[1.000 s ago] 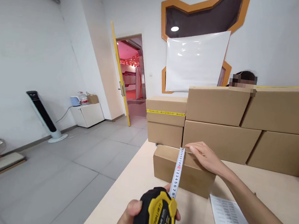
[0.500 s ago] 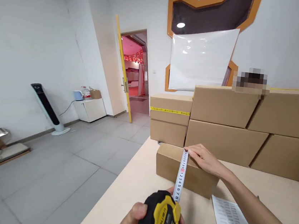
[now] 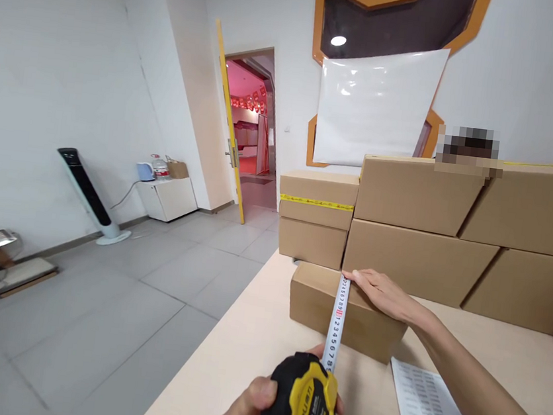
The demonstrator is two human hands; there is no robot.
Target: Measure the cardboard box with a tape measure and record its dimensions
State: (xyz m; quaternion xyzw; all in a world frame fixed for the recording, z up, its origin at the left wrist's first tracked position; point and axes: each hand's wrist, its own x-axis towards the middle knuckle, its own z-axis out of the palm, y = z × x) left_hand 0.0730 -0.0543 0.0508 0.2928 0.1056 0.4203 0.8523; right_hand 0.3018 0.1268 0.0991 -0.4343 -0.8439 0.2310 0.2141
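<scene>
A black and yellow tape measure (image 3: 301, 403) is in my left hand (image 3: 246, 407), its fingers wrapped round the case. The white blade (image 3: 336, 324) runs out from it, away from me, across the top of a small brown cardboard box (image 3: 313, 298). At the box's far top edge, my right hand (image 3: 381, 291) holds the blade's end with its fingertips, the rest of the hand resting over the box top. The hook of the blade is hidden by the fingers. The box lies on the pale table (image 3: 219, 361).
Large cardboard boxes (image 3: 415, 260) are stacked behind the small box, and two smaller boxes (image 3: 317, 202) with yellow tape stand to their left. A printed sheet (image 3: 420, 410) lies at right. Behind the stack, a person's head (image 3: 470, 148) shows, blurred.
Both hands keep their hold on the tape measure and its blade. The view has shifted slightly, and the case appears a little further right. The box has not visibly moved on the table.
</scene>
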